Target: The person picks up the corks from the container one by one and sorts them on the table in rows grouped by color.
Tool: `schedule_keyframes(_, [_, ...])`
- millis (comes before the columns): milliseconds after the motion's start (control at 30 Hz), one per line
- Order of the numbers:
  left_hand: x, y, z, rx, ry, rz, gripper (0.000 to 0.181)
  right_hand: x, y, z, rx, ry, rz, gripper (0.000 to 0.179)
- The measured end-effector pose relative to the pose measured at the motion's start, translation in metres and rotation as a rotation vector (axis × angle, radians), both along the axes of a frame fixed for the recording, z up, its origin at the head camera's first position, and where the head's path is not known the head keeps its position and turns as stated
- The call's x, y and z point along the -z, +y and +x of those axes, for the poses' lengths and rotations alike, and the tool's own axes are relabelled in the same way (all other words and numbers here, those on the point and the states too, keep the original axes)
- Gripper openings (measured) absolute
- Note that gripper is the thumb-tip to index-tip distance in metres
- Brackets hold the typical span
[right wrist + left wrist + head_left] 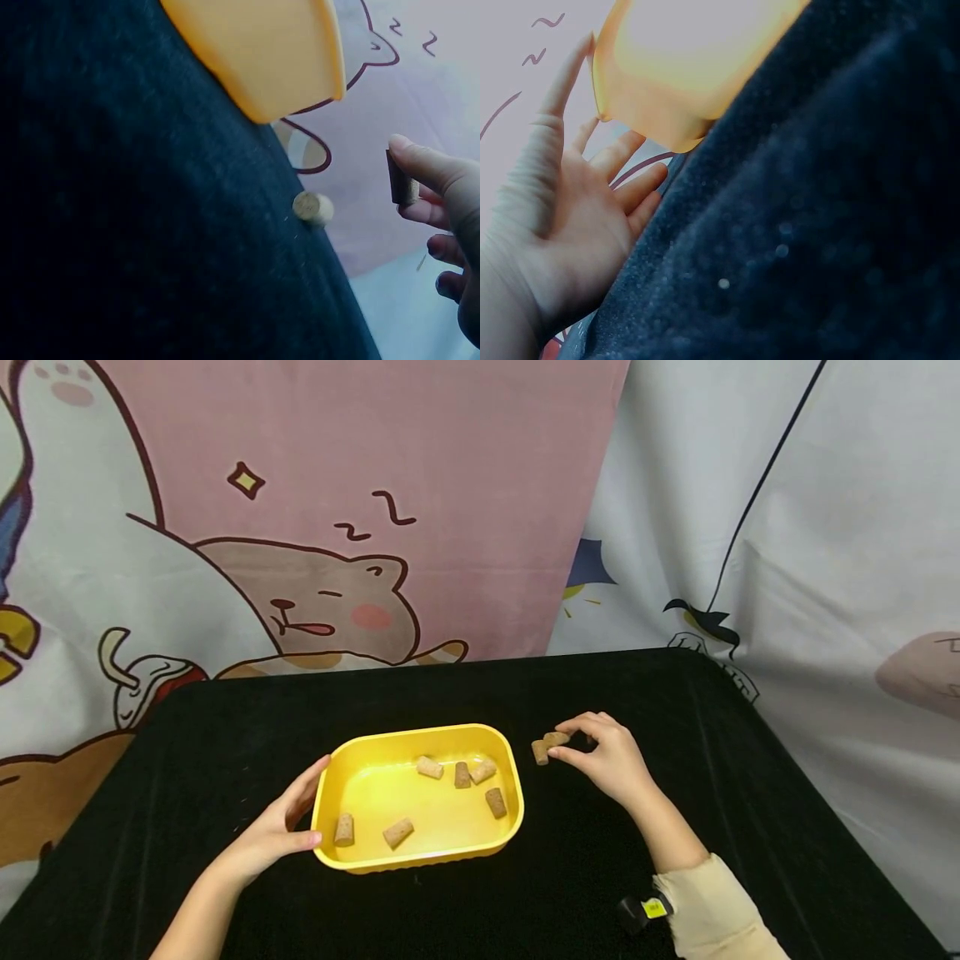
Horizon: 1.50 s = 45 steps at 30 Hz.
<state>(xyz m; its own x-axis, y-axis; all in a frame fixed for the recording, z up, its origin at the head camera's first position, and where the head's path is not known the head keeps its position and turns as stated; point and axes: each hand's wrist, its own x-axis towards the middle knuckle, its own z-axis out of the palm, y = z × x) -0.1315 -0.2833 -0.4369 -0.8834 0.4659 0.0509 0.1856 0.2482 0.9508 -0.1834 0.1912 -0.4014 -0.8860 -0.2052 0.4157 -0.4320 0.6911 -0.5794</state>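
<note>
A yellow plastic tray lies on the black cloth, with several corks inside, one of them a cork near its left end. My left hand rests against the tray's left end, its thumb and fingers spread and fairly straight along the rim; in the left wrist view the palm faces the tray wall. To the right of the tray, my right hand pinches a cork between thumb and fingertips. Another cork is on the cloth just left of those fingertips.
Black cloth covers the table. A printed cartoon curtain hangs behind its far edge, and a white curtain hangs to the right. A small black device with a yellow label sits by the right sleeve.
</note>
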Motion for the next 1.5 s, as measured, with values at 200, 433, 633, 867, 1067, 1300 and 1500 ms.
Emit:
schedule_keyframes(200, [-0.001,0.001,0.001,-0.002,-0.007,0.005,0.080,0.010,0.003,-0.002,0.053,-0.016,0.047,0.028])
schedule_keyframes(433, [-0.001,0.001,0.002,-0.014,-0.003,-0.010,0.080,0.019,0.004,-0.004,0.109,-0.046,0.080,0.028])
schedule_keyframes(633, [-0.001,0.000,0.002,-0.015,-0.006,-0.003,0.080,0.022,0.004,-0.005,0.141,-0.066,0.103,0.027])
schedule_keyframes(867, [-0.001,0.000,0.002,-0.011,-0.005,-0.004,0.081,0.026,0.005,-0.005,0.167,-0.098,0.130,0.025])
schedule_keyframes(1067, [0.000,0.000,0.001,-0.008,-0.003,-0.003,0.080,0.028,0.006,-0.006,0.174,-0.100,0.144,0.024])
schedule_keyframes(1300, [0.000,0.000,0.002,-0.009,0.002,-0.005,0.080,0.030,0.008,-0.007,0.151,-0.103,0.132,0.019])
schedule_keyframes(1500, [-0.002,0.001,0.002,-0.016,-0.010,-0.010,0.080,0.028,0.007,-0.006,0.171,-0.129,0.143,0.017])
